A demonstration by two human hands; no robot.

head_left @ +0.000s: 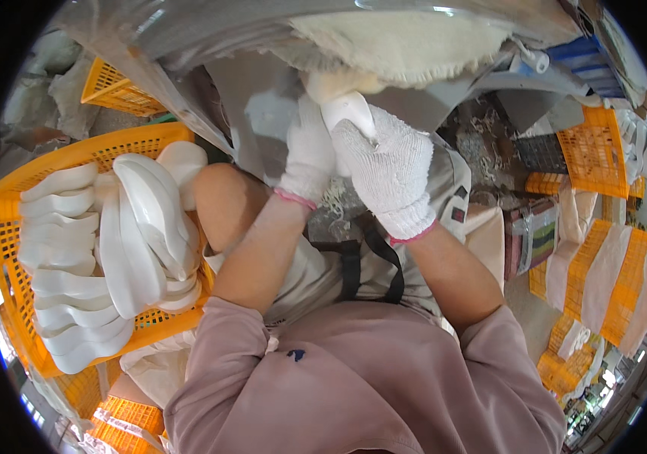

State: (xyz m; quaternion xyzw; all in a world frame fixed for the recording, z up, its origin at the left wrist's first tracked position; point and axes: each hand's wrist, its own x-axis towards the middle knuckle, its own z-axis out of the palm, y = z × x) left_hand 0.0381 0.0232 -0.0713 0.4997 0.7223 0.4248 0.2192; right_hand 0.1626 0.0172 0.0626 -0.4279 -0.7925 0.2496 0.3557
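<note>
White glossy piece (348,110) is lying at eleven o'clock from the nearer right hand (385,170), which is clamping it, visible length slanting eleven to five, while the left hand (310,147) is flanking at eight, its grip unclear.

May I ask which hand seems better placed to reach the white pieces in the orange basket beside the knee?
Probably the left hand: it is nearer the orange basket, while the right hand is farther across, gripping a white piece. The left fingertips are hidden.
</note>
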